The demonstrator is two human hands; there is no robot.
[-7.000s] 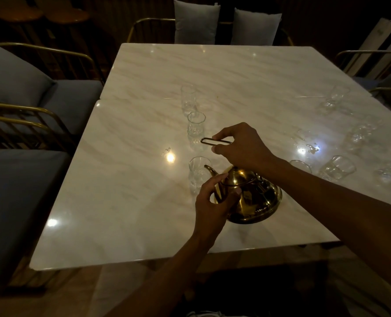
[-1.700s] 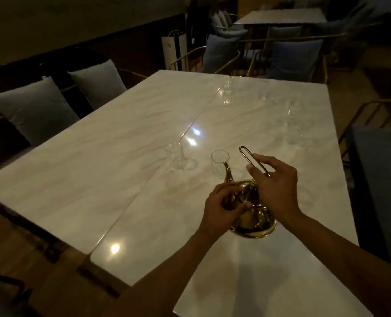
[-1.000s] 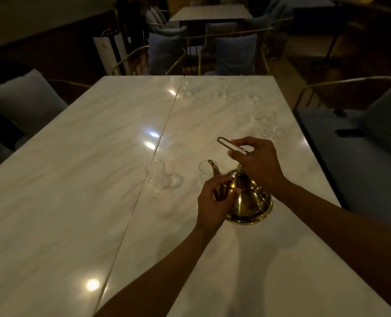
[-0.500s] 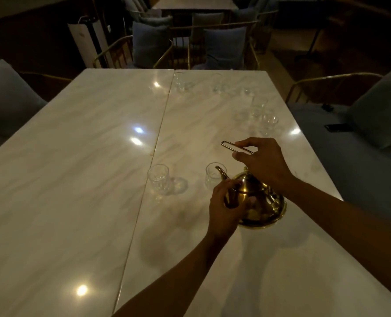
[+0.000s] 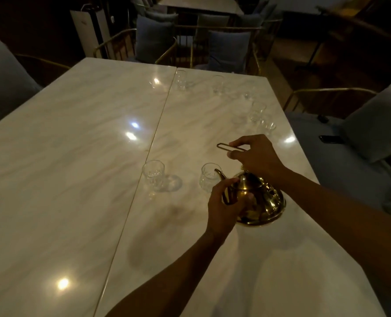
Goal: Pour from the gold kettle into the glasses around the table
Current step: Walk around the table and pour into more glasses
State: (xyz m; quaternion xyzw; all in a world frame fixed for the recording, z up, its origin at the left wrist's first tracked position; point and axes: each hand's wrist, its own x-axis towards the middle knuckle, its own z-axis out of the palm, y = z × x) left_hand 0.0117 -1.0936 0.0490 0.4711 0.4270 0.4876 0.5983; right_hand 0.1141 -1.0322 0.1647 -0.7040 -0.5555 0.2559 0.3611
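The gold kettle (image 5: 264, 201) is tilted just above the marble table (image 5: 75, 156), its spout tip over the rim of a clear glass (image 5: 209, 179). My right hand (image 5: 256, 156) is shut on the kettle's wire handle, which sticks out to the left. My left hand (image 5: 224, 202) cups the kettle's body under the spout. A second glass (image 5: 153, 177) stands to the left, near the table's seam. Several more glasses stand farther off: one (image 5: 181, 79) and another (image 5: 217, 84) at the far edge, others (image 5: 258, 110) along the right side.
Gold-framed chairs with grey cushions (image 5: 217, 51) line the far end. A cushioned bench (image 5: 350, 156) runs along the right with a dark phone-like object (image 5: 330, 138) on it. A cushion (image 5: 4, 81) sits at the left. Another table (image 5: 199, 3) stands behind.
The view has swung around the table over the frames. In the last half second both hands and the kettle stayed by the near glass, the spout at its rim.
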